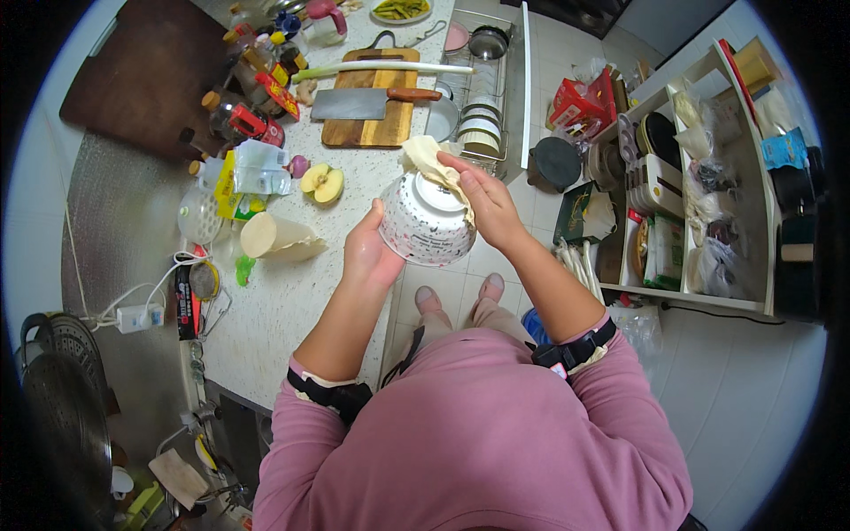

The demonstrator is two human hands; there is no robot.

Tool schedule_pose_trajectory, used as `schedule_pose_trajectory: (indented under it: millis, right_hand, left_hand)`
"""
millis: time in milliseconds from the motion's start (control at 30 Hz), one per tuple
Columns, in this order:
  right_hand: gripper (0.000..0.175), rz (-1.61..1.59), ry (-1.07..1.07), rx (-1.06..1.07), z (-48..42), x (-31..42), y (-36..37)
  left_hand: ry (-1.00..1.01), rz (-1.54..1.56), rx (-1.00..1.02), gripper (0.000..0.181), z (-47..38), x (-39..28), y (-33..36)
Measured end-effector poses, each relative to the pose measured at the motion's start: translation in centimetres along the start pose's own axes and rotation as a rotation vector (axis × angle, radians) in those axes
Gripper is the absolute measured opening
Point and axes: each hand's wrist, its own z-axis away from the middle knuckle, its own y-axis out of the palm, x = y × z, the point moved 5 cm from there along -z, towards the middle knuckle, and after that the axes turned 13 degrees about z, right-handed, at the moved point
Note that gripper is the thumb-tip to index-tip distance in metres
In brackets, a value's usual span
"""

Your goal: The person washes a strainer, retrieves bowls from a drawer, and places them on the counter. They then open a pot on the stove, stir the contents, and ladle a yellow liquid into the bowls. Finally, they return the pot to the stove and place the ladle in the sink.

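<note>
A white patterned bowl point(425, 229) is tipped with its foot ring facing up, just off the counter's edge. My left hand point(372, 249) holds it at the rim from the left side. A cream cloth point(428, 158) lies over the bowl's far side and base, pressed there by my right hand point(485, 202). Beyond them a cleaver point(352, 104) rests on a wooden cutting board point(365, 134), and a long scallion point(385, 66) lies across the board. Left of the bowl, a cut apple point(322, 184) sits on the counter beside a paper roll point(265, 237).
An open drawer point(526, 86) with bowls point(479, 133) and a metal pot point(488, 43) juts out past the counter. Sauce bottles point(232, 116) crowd the counter's back. A packed shelf unit point(704, 299) stands on the right, with a dark round stool point(558, 162) near it.
</note>
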Motion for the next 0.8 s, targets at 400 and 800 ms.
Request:
schedule_pose_trajectory:
  millis: [400, 800]
  right_hand:
    - [0.038, -0.051, 0.267, -0.488, 0.8, -3.6, 0.4]
    - [0.035, -0.043, 0.259, -0.282, 4.1, -1.3, 3.2]
  left_hand:
    - [0.287, -0.043, -0.128, 0.035, -3.4, 1.6, 0.5]
    - [0.984, -0.685, 0.050, 0.022, -3.1, -0.8, 2.5]
